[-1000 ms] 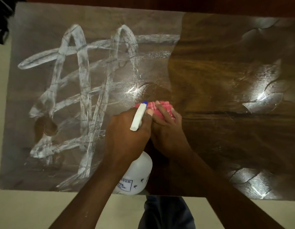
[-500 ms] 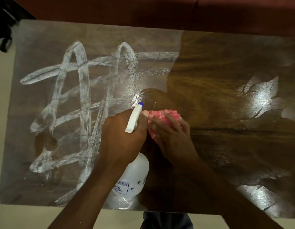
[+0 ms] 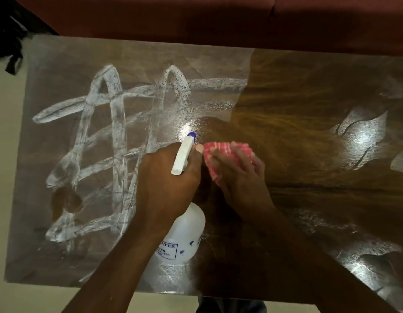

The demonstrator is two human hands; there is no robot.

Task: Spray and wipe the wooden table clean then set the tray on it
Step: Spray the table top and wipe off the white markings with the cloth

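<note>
The wooden table [image 3: 308,105] fills the view. White powdery streaks [image 3: 110,141] cover its left half; its right half is dark and glossy. My left hand [image 3: 166,184] grips a white spray bottle [image 3: 184,231] by the neck, and the bottle's blue-tipped nozzle [image 3: 191,135] points away from me over the table's middle. Right beside it, my right hand [image 3: 238,175] holds a red-and-white checked cloth [image 3: 218,152] down on the wood. No tray is in view.
A dark red sofa [image 3: 218,19] runs along the table's far edge. A black bag or strap [image 3: 8,41] lies at the far left corner. Pale floor [image 3: 26,299] shows along the left and near sides. Wet patches [image 3: 363,132] shine at the right.
The camera has tilted, so the table sits lower in view. My right hand has shifted the cloth a little to the right and back beside the nozzle. The bottle stays in my left hand.
</note>
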